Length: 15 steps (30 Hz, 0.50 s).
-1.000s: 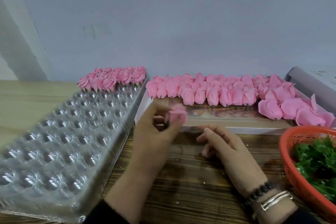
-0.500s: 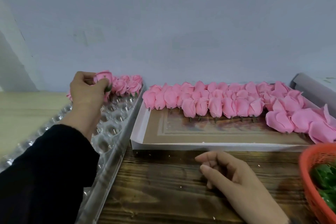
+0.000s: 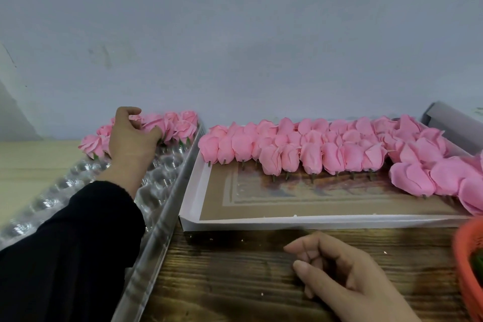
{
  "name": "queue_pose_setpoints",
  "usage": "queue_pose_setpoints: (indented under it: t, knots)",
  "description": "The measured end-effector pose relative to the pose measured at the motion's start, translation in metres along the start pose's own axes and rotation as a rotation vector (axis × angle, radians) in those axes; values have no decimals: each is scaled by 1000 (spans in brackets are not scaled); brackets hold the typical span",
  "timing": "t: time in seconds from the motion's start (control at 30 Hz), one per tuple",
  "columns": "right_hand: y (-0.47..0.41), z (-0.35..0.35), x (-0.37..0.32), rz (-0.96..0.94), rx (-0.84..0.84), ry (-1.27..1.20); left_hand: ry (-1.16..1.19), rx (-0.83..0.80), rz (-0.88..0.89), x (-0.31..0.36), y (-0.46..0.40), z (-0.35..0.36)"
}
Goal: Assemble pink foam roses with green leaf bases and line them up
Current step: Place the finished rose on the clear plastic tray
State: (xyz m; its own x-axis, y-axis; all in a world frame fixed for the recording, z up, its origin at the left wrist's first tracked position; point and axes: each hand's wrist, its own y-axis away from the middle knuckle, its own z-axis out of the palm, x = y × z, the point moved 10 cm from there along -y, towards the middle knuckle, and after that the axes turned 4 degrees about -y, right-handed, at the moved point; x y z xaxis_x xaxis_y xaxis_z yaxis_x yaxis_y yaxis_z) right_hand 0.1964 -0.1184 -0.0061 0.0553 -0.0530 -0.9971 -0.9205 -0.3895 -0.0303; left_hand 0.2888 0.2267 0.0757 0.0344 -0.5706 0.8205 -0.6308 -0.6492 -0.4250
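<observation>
My left hand (image 3: 129, 138) reaches to the far end of the clear plastic blister tray (image 3: 156, 191). Its thumb and curled fingers hold a pink foam rose (image 3: 150, 123) in among the assembled roses (image 3: 184, 127), which stand in rows there with green bases. My right hand (image 3: 345, 277) rests on the wooden table with loosely curled fingers and holds nothing. Several pink rose heads (image 3: 313, 149) with short stems lie in rows in the white cardboard box (image 3: 287, 222) in the middle.
An orange basket (image 3: 467, 269) with green leaf bases (image 3: 479, 264) shows at the right edge. A grey box (image 3: 449, 123) lies behind the white box on the right. A pale wall closes off the back. Most blister tray cells near me hold nothing.
My left hand carried the assembled rose from the table centre out to the far end of the blister tray and lowered it into the row. My right hand stayed on the table.
</observation>
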Motion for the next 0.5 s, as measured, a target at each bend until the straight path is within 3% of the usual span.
queue_pose_setpoints:
  t: [0.5]
  knots:
    - [-1,-2,3,6,7,84,-455,-126,68,-13,4,27]
